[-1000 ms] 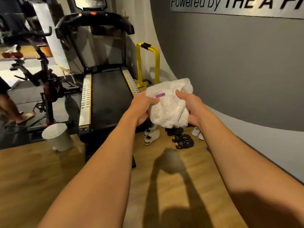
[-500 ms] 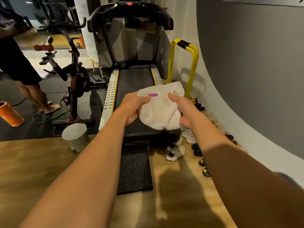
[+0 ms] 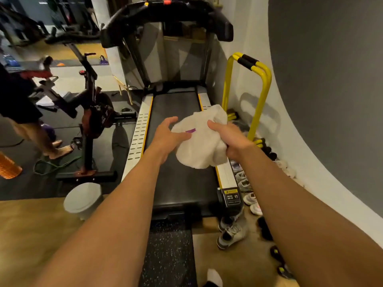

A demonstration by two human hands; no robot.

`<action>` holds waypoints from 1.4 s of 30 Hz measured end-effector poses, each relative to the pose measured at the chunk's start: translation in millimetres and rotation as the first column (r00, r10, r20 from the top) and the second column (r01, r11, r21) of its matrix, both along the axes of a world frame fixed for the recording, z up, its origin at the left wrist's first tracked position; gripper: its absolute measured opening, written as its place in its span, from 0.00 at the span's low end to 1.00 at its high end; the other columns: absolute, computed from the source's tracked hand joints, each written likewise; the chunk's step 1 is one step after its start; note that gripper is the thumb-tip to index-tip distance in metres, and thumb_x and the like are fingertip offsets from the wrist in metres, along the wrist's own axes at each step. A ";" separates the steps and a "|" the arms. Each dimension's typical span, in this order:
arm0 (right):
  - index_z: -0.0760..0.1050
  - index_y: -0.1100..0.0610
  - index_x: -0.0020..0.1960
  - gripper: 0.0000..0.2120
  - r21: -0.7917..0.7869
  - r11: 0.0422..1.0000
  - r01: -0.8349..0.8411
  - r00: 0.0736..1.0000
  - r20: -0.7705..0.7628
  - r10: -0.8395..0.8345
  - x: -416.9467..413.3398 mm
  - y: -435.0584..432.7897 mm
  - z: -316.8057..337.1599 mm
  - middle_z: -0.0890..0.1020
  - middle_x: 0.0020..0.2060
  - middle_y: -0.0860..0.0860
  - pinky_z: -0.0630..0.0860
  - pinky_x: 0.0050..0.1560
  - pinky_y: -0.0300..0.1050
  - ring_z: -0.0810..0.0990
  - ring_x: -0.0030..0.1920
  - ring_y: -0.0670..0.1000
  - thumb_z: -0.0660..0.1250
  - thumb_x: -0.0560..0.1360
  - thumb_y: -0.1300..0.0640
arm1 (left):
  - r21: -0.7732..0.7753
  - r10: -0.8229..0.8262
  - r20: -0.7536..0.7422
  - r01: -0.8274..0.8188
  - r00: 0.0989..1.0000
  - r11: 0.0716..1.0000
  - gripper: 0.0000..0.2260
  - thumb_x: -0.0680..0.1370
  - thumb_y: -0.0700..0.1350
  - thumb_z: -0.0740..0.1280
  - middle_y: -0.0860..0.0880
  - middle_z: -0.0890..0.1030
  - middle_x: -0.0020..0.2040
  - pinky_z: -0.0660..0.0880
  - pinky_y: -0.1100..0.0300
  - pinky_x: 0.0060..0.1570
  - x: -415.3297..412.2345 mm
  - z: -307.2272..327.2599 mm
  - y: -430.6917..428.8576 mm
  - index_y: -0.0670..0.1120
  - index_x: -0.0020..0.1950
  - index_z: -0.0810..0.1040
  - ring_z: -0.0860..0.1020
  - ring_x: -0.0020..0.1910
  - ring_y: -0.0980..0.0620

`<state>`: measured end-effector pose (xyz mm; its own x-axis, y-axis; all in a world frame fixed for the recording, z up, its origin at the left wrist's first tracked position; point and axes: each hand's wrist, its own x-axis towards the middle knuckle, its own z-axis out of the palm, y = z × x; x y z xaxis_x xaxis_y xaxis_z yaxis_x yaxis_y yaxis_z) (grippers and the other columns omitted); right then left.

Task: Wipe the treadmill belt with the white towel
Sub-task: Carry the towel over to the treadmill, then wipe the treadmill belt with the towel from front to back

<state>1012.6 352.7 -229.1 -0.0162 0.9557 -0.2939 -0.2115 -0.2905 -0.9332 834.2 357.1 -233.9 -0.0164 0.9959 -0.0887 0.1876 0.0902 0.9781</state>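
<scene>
At the near edge a white-socked foot (image 3: pixel 214 277) stands on the wooden floor (image 3: pixel 31 235) beside a speckled black rubber mat (image 3: pixel 169 251) that leads up to the treadmill's near end. To the right of the mat, several pairs of grey, white and dark shoes (image 3: pixel 233 235) crowd the strip of floor between the treadmill and the curved white wall base, leaving little room there; to the left, a round grey bin (image 3: pixel 83 200) sits at the wood's edge. Both bare forearms reach forward over the black treadmill belt (image 3: pixel 182 179), which lies bare between silver side rails (image 3: pixel 137 139) edged in yellow. The crumpled white terry towel (image 3: pixel 200 146) with a small purple tag hangs in the air above the belt's right half, not touching it. The right hand (image 3: pixel 230 139) has its fingers clamped on the towel's right side; the left hand (image 3: pixel 169 135) rests against the left side with fingers spread apart, thumb on the cloth. Left of the treadmill stands a black and red exercise bike (image 3: pixel 91 119), and a barefoot person (image 3: pixel 24 112) beyond it. A yellow tubular frame (image 3: pixel 259 96) stands right, by the wall. Farthest, the black console (image 3: pixel 165 19) spans the uprights.
</scene>
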 end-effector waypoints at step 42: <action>0.74 0.60 0.60 0.19 -0.277 0.949 -0.149 0.981 -0.164 0.106 -154.2 861.7 37.0 0.83 0.51 0.60 0.80 0.51 0.54 0.84 0.50 0.57 0.71 0.70 0.67 | -0.256 0.009 -0.368 -0.110 0.930 0.960 0.08 0.77 0.43 0.64 0.50 0.80 0.38 0.70 0.60 0.40 -122.0 26.7 871.9 0.48 0.42 0.81 0.77 0.40 0.50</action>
<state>858.4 1214.4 -192.0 -0.1955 0.8184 -0.5404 -0.2822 -0.5746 -0.7682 712.2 1229.0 -207.1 -0.1564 0.9314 -0.3286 0.5084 0.3611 0.7817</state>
